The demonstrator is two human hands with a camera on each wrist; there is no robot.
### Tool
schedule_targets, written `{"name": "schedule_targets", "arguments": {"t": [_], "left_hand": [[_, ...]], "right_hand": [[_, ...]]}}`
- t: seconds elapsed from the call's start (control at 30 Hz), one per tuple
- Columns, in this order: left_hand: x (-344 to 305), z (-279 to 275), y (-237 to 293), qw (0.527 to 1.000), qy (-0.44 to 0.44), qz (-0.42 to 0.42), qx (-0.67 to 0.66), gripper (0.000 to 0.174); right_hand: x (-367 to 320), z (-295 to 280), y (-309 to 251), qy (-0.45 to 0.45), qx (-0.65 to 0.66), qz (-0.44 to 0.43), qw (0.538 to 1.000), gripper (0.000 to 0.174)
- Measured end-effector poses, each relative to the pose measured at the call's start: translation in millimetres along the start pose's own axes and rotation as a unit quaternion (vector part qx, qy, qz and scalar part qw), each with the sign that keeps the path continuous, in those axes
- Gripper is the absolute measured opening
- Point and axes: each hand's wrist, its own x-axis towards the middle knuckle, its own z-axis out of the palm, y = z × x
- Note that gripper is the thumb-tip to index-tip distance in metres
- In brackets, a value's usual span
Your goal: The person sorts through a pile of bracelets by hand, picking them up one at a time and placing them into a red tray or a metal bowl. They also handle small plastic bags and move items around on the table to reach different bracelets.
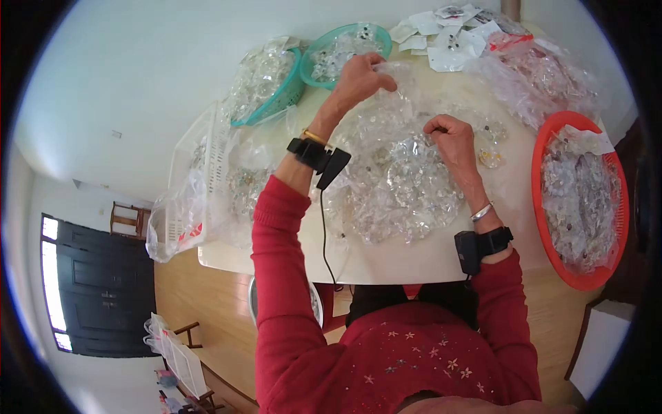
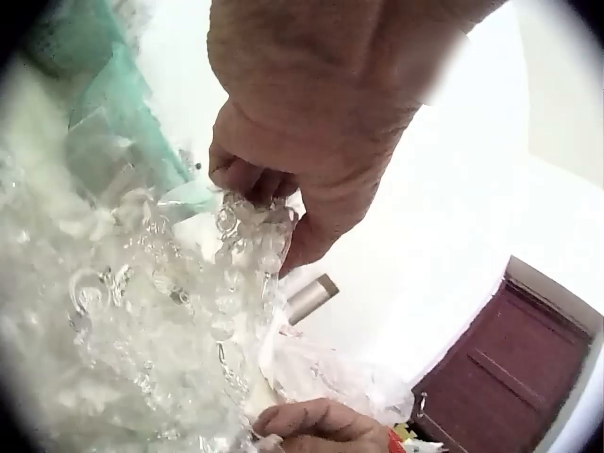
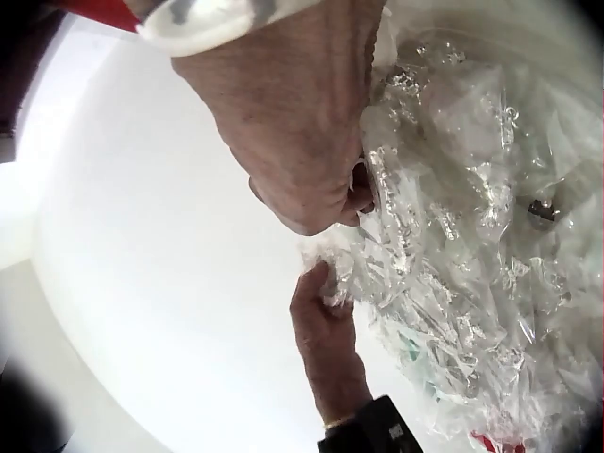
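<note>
A wide heap of small clear plastic packets point(image 1: 407, 190) lies on the cream table, with small shiny pieces inside. At its far edge my left hand point(image 1: 362, 79) has its fingers curled round a bunch of clear plastic point(image 2: 253, 231), which hangs below the hand point(image 2: 302, 123) in the left wrist view. To the right, my right hand point(image 1: 455, 145) pinches plastic at the heap's upper right side; its fingertips are partly hidden in the right wrist view, where the hand point(image 3: 283, 132) is close to the packets point(image 3: 444, 255).
Two teal baskets point(image 1: 281, 102) point(image 1: 381, 40) with packets stand at the back left. A white basket point(image 1: 217, 148) is at the left, a red basket point(image 1: 553, 234) of packets at the right. White cards point(image 1: 452, 56) and a bulging plastic bag point(image 1: 545, 79) lie at the back right.
</note>
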Motion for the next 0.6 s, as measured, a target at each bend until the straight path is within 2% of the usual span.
{"name": "schedule_targets", "arguments": {"t": [0.07, 0.1, 0.13, 0.17, 0.2, 0.27, 0.3, 0.37, 0.6], "left_hand": [[-29, -12, 18, 0.992, 0.090, 0.049, 0.070, 0.043], [-44, -11, 16, 0.992, 0.092, 0.044, 0.072, 0.043], [-60, -9, 12, 0.960, 0.146, 0.179, 0.159, 0.046], [-78, -5, 9, 0.900, 0.192, 0.309, 0.242, 0.050], [-98, -1, 9, 0.901, 0.191, 0.303, 0.243, 0.050], [-139, 11, 12, 0.917, 0.071, 0.294, 0.262, 0.046], [-155, 17, 11, 0.917, 0.071, 0.290, 0.263, 0.046], [-180, 27, 6, 0.910, 0.011, 0.269, 0.316, 0.040], [-206, 27, 3, 0.918, 0.002, 0.278, 0.284, 0.034]], "right_hand": [[0, 0, -2, -0.008, 0.011, 0.010, 1.000, 0.013], [0, 0, -3, -0.004, 0.002, 0.011, 1.000, 0.013], [0, 0, -3, 0.001, -0.007, 0.014, 1.000, 0.013], [-1, 1, -3, 0.006, -0.016, 0.017, 1.000, 0.012], [-1, 1, -1, 0.001, -0.014, 0.021, 1.000, 0.012], [2, 0, 3, 0.004, -0.051, 0.009, 0.999, 0.013], [2, 0, 4, 0.006, -0.069, 0.002, 0.998, 0.013], [1, 0, 2, 0.002, -0.060, 0.004, 0.998, 0.015], [2, 0, 3, 0.010, -0.043, -0.024, 0.999, 0.020]]}}
